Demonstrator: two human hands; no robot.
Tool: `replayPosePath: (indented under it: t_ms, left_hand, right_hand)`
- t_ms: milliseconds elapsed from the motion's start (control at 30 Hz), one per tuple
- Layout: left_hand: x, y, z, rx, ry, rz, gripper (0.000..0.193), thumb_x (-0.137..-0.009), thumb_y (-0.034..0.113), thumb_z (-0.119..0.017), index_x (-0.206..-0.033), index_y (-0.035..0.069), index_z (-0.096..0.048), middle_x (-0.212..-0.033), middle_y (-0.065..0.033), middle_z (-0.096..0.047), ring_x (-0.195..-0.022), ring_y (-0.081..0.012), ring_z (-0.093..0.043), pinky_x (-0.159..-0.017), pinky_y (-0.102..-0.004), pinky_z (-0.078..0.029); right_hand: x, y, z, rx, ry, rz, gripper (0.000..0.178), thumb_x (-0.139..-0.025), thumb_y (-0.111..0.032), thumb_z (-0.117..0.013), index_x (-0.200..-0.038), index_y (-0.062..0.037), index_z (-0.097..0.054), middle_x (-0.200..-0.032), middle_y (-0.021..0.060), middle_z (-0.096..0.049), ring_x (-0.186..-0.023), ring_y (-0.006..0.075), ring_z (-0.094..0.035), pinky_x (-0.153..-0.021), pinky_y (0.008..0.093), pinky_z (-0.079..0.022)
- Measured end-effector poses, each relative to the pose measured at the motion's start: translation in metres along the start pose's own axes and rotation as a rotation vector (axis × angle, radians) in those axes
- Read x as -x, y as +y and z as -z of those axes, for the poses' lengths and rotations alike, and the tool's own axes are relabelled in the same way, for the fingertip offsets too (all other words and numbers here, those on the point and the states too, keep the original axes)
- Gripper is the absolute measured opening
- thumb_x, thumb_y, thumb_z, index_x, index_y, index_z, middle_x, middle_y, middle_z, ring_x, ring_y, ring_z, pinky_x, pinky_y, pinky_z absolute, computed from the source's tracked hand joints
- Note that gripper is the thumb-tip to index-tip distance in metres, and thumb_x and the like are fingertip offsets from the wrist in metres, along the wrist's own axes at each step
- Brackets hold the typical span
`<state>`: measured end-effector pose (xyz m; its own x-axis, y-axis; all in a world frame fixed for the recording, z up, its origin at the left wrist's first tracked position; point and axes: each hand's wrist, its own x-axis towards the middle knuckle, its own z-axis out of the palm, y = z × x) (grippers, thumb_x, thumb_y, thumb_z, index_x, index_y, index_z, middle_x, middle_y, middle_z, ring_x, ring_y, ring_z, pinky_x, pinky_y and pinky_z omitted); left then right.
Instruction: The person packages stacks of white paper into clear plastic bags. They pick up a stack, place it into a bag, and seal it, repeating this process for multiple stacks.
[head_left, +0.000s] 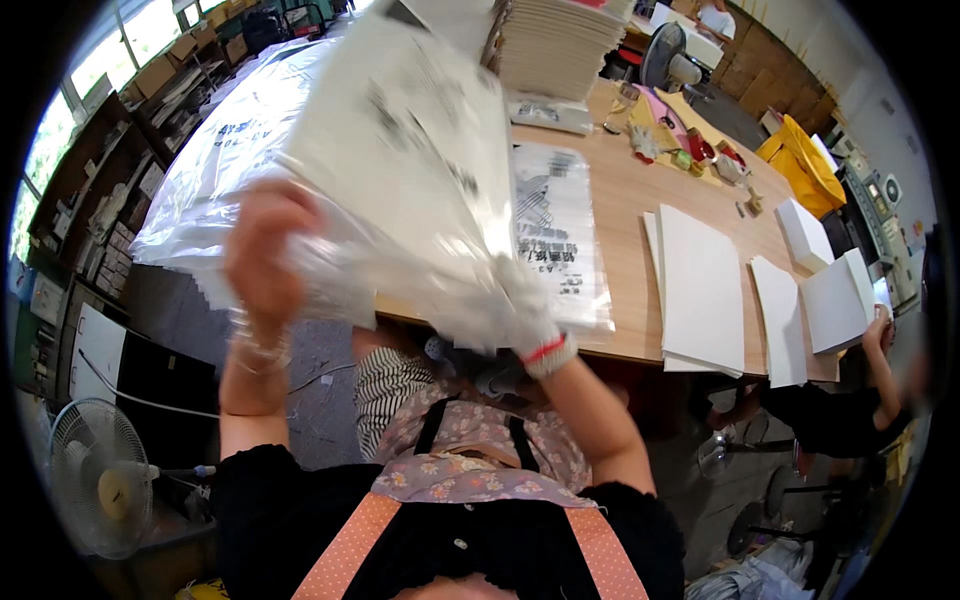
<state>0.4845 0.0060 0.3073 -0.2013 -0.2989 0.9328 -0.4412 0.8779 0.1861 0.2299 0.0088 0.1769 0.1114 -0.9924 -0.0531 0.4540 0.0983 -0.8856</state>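
Observation:
A clear plastic bag (410, 150) with dark print and a pale sheet stack inside is tilted up in front of me, blurred by motion. My right hand (520, 308), in a white glove with a red band at the cuff, is closed on the bag's lower right part. My left hand (268, 255), bare, is at the bag's lower left edge; its fingers are smeared, so their grip is unclear. Beneath and left lies a pile of printed plastic bags (215, 190). Another printed bag (555, 230) rests flat on the wooden table (625, 310), right of the raised one.
A tall paper stack (560, 50) stands at the far table edge. White sheets (700, 290) lie at right, near a co-worker's hand (880, 325) by a white paper block (838, 305). Tape rolls (700, 150) sit farther back. A fan (100, 480) stands at lower left.

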Motion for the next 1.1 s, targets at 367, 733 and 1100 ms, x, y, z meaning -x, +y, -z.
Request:
replayPosePath:
  t_ms: [367, 733, 1100]
  left_hand:
    - [0.055, -0.147, 0.206, -0.137, 0.422, 1.132, 0.029, -0.089, 0.019, -0.045, -0.113, 0.003, -0.048, -0.088, -0.0048, -0.055, -0.062, -0.0091, -0.052, -0.047, -0.0198, -0.041]
    - [0.27, 0.018, -0.141, 0.309, -0.52, 0.817, 0.013, -0.084, 0.007, -0.055, -0.096, 0.002, -0.058, -0.092, -0.0123, -0.058, -0.079, -0.0265, -0.058, -0.073, -0.0333, -0.047]
    - [0.238, 0.01, -0.313, 0.225, -0.87, 0.475, 0.021, -0.074, 0.027, -0.065, -0.072, 0.007, -0.061, -0.083, -0.0063, -0.058, -0.084, -0.0262, -0.051, -0.074, -0.0374, -0.041]
  right_hand:
    - [-0.046, -0.006, -0.156, 0.375, -0.447, 0.184, 0.03, -0.091, -0.021, -0.044, -0.112, -0.001, -0.052, -0.084, 0.0093, -0.064, -0.067, 0.015, -0.062, -0.059, 0.0268, -0.05]
    - [0.127, 0.135, 0.12, 0.54, 0.1, -0.598, 0.031, -0.091, -0.028, -0.047, -0.113, -0.0062, -0.052, -0.09, 0.0074, -0.064, -0.071, 0.0142, -0.062, -0.069, 0.0272, -0.049]
    - [0.104, 0.065, 0.123, 1.891, -0.043, 0.348, 0.009, -0.072, -0.013, -0.057, -0.078, -0.0091, -0.051, -0.065, 0.0066, -0.054, -0.065, 0.0265, -0.056, -0.072, 0.0404, -0.043]
